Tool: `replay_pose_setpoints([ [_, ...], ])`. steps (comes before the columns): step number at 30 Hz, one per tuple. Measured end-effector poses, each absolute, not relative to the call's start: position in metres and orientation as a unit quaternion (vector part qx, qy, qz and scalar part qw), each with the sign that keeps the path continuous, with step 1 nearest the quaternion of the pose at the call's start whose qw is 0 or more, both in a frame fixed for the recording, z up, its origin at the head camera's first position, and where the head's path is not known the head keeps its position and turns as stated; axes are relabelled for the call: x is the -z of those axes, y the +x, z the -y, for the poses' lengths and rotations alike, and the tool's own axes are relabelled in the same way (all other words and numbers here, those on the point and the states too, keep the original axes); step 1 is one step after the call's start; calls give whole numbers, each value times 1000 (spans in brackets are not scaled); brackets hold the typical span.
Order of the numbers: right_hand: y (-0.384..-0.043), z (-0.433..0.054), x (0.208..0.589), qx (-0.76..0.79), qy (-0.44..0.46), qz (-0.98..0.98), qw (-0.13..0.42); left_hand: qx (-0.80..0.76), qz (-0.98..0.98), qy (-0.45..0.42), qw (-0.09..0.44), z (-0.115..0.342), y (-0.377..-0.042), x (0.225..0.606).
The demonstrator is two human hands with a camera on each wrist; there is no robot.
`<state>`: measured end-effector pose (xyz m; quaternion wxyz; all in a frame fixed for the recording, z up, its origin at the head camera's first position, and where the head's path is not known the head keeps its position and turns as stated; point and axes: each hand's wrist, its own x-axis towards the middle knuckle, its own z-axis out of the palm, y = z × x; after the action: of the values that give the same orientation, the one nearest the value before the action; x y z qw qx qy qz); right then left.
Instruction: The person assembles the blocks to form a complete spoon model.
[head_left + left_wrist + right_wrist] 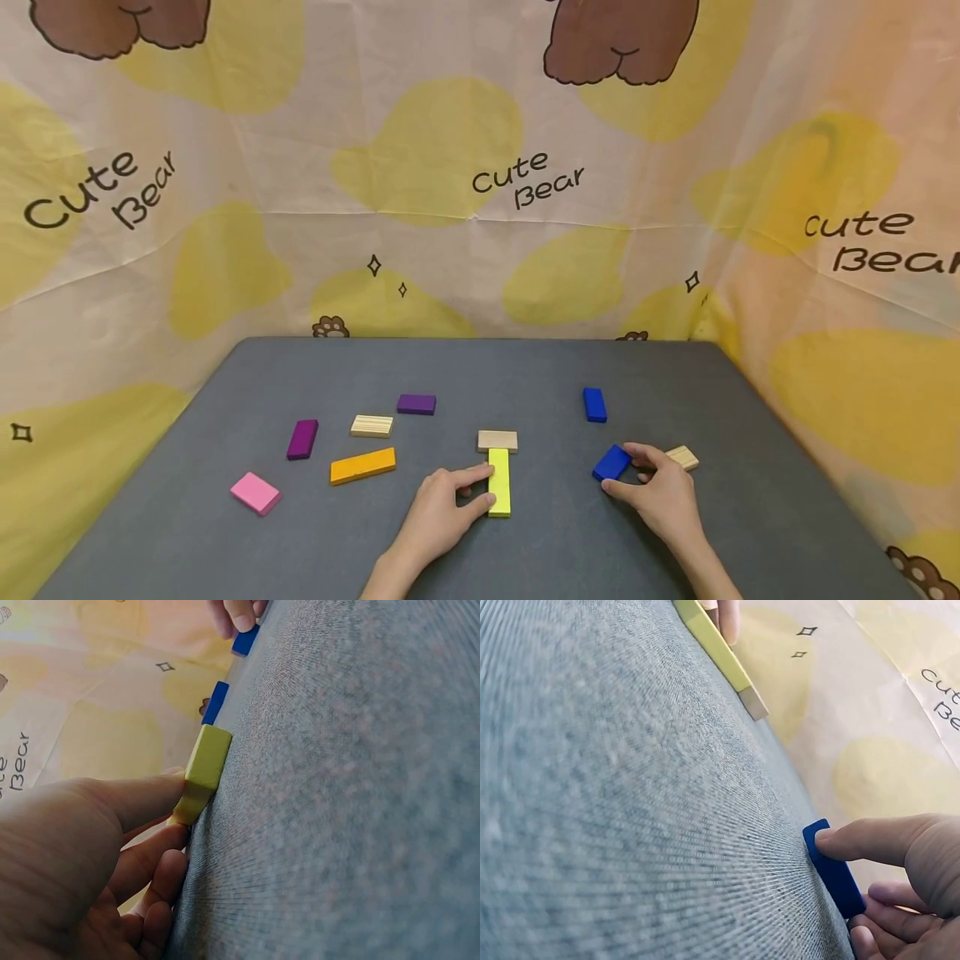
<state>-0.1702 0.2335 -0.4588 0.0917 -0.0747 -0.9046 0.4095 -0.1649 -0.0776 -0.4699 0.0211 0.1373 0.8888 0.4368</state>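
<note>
In the head view my left hand (441,510) rests its thumb and index finger along the left side of a long yellow block (499,483). The far end of that yellow block meets a short pale wooden block (498,441) lying crosswise. In the left wrist view, the thumb (154,796) touches the yellow block (208,761); its other fingers curl below. My right hand (663,492) pinches a blue block (611,463) between thumb and finger on the right. The right wrist view shows this blue block (836,874) tilted, with a fingertip (826,838) against it.
A second blue block (595,405) lies farther back, and a pale wooden block (682,457) sits partly behind my right hand. To the left are purple blocks (302,439), a wooden block (372,426), an orange block (363,466) and a pink block (256,493). A printed cloth surrounds the grey table (480,367).
</note>
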Motion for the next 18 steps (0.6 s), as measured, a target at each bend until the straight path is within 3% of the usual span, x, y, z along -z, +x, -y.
replay_pose_setpoints([
  [18,-169,-227,454,-425,-40,899,102,-442,-887,132,34,78,-165,468],
])
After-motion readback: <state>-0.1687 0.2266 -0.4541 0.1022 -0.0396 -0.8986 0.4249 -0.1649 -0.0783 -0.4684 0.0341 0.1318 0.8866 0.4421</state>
